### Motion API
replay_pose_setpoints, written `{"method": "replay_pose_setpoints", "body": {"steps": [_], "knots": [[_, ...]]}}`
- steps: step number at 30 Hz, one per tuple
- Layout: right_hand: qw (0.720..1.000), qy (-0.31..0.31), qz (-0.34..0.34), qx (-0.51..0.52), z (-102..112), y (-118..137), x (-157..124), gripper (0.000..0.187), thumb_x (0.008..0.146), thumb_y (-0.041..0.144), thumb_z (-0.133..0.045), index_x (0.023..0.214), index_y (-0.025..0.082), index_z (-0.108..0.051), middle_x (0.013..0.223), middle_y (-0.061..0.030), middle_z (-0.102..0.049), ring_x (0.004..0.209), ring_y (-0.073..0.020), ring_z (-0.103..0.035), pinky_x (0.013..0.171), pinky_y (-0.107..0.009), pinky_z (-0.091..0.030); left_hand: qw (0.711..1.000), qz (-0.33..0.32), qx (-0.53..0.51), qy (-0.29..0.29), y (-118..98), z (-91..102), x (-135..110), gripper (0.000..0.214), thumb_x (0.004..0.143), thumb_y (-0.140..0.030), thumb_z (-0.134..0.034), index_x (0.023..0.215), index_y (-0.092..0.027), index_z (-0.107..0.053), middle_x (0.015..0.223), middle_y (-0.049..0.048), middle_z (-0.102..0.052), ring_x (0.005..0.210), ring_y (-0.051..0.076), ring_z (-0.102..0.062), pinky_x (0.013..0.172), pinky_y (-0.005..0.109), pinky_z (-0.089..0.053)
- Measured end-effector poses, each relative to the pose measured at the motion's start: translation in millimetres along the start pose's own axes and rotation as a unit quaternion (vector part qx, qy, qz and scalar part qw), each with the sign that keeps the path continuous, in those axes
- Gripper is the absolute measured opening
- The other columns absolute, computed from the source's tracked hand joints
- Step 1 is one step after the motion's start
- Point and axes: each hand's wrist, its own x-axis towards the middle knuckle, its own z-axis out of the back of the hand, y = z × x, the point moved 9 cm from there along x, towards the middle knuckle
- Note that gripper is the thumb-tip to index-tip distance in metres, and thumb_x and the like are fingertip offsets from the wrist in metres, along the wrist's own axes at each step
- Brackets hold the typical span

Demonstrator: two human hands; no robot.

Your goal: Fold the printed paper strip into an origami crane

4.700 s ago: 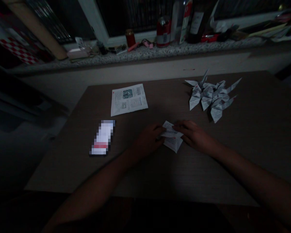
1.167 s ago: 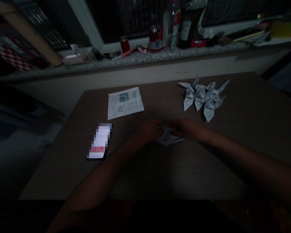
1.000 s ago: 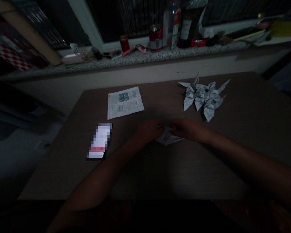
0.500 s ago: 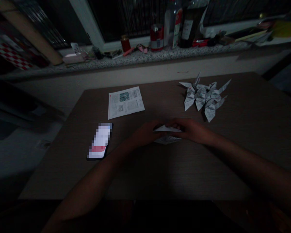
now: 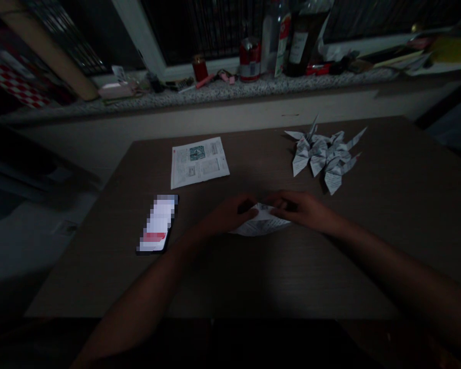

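While left hand and right hand grip a creased, printed sheet, spiky folded figures beyond, wood-grained tabletop beneath.

Dim lighting prevails, near black along the lower edge. The phone, coarsely pixelated, is the brightest area. Soft shadow darkens the worktop at near centre; outer margins appear stretched and blurred.

Brown table below a pale wall, speckled sill and dark, white-framed window, in dim light
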Motion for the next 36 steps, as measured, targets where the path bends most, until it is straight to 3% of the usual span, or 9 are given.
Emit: {"method": "replay_pose_setpoints", "body": {"steps": [6,14,18,23,36], "knots": [[0.999,-0.028,-0.020,0.018,-2.3,-8.0,-0.7,0.037,0.089,0.045,-0.073,0.120,0.024,-0.072,0.089,-0.0030,-0.075,0.081,-0.0198,-0.070,0.072,-0.032,-0.054,0.997,0.003,-0.073,0.004,0.2,-6.7,-0.6,0.023,0.090,-0.031,-0.064,0.109,-0.019,-0.062,0.100,0.0038,-0.068,0.087,0.018,-0.064,0.074,0.029,-0.050],[0.998,-0.051,-0.037,0.026,-0.2,-0.3,-3.2,0.038,0.086,0.046,-0.075,0.117,0.023,-0.072,0.094,-0.0059,-0.078,0.086,-0.0231,-0.072,0.076,-0.036,-0.057,0.997,0.012,-0.057,-0.050,-4.9,-2.7,-0.6,0.022,0.094,-0.041,-0.060,0.091,-0.019,-0.064,0.089,0.0022,-0.067,0.084,0.018,-0.063,0.074,0.029,-0.048],[0.995,-0.077,-0.044,0.037,6.1,-4.7,-4.6,0.031,0.086,0.047,-0.075,0.104,0.022,-0.074,0.095,-0.0068,-0.078,0.087,-0.0231,-0.073,0.077,-0.035,-0.057,0.994,0.039,-0.064,-0.081,0.7,4.0,-5.1,0.021,0.095,-0.040,-0.060,0.092,-0.020,-0.064,0.090,0.0022,-0.067,0.083,0.017,-0.063,0.072,0.029,-0.049],[0.993,-0.050,-0.082,0.070,6.3,-17.0,-7.7,0.034,0.089,0.053,-0.070,0.094,0.020,-0.075,0.083,-0.0044,-0.076,0.063,-0.0164,-0.067,0.061,-0.031,-0.055,0.992,0.061,-0.077,-0.085,6.3,8.2,-6.9,0.020,0.093,-0.038,-0.060,0.089,-0.019,-0.062,0.090,0.0026,-0.067,0.083,0.018,-0.063,0.074,0.029,-0.051],[0.988,-0.015,-0.103,0.113,8.9,-27.6,-12.2,0.035,0.089,0.054,-0.070,0.093,0.021,-0.079,0.081,-0.0049,-0.078,0.067,-0.0172,-0.072,0.065,-0.032,-0.060,0.989,0.065,-0.106,-0.080,11.9,4.7,-5.2,0.022,0.089,-0.040,-0.064,0.086,-0.019,-0.063,0.086,0.0021,-0.066,0.078,0.017,-0.063,0.069,0.028,-0.050]]}}
